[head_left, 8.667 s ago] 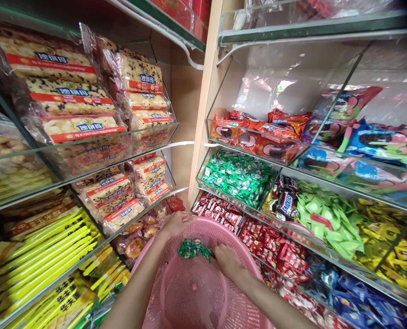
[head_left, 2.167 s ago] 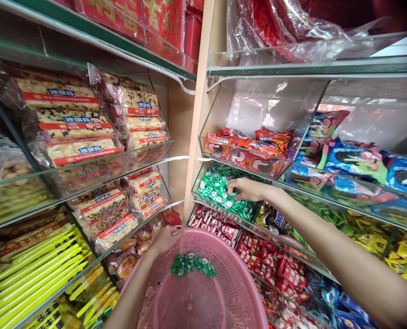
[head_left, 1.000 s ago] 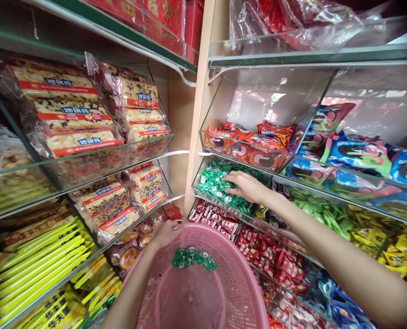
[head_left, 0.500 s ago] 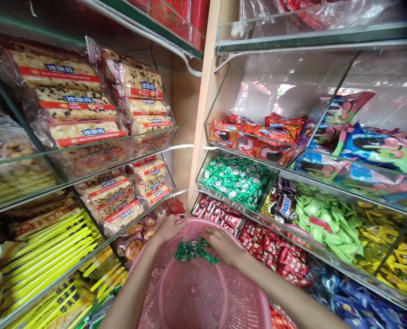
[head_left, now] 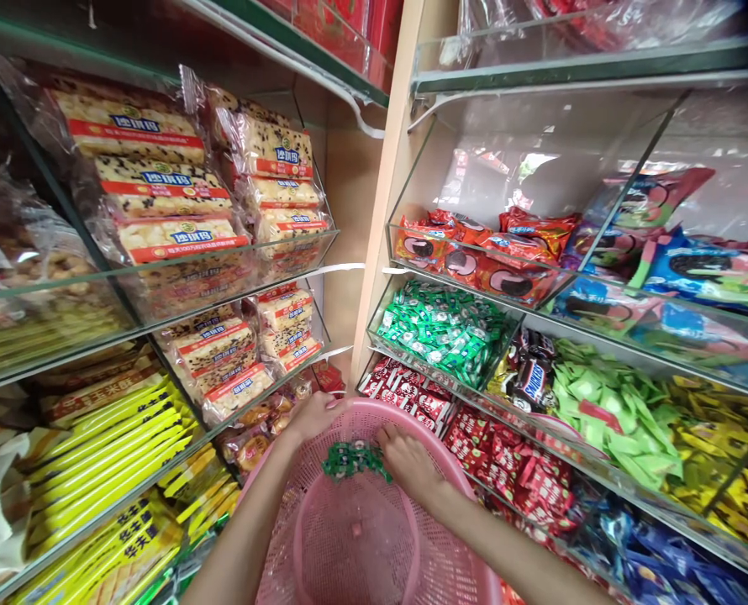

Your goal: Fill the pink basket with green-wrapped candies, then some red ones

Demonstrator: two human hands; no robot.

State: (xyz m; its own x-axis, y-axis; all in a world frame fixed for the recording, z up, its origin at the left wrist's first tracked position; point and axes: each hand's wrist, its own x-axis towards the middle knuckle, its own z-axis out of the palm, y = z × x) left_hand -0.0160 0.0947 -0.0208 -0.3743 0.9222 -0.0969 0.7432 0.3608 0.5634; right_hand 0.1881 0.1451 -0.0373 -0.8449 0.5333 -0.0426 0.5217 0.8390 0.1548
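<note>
My left hand (head_left: 317, 415) is closed over the far left rim of a pink plastic basket (head_left: 405, 412) with mesh sides. Inside it, toward the far wall, lies a small pile of green-wrapped candies (head_left: 354, 460). My right hand (head_left: 412, 462) reaches into the basket at the pile's right end, its fingers curled. Whether anything is inside those fingers is hidden. Just beyond the basket, a glass shelf bin holds many similar green-wrapped candies (head_left: 440, 328).
Red-wrapped candies (head_left: 513, 458) and green packets (head_left: 610, 420) fill bins on the right, near the basket's rim. Left shelves carry wrapped puffed-grain cakes (head_left: 172, 181) and long yellow packets (head_left: 115, 445). Glass fronts edge the shelves, and a wooden post (head_left: 380, 193) stands at the corner.
My right hand's fingers have curled in and shifted slightly right and up, off the green candies' right end. My left hand keeps its hold. The whole view has shifted a little.
</note>
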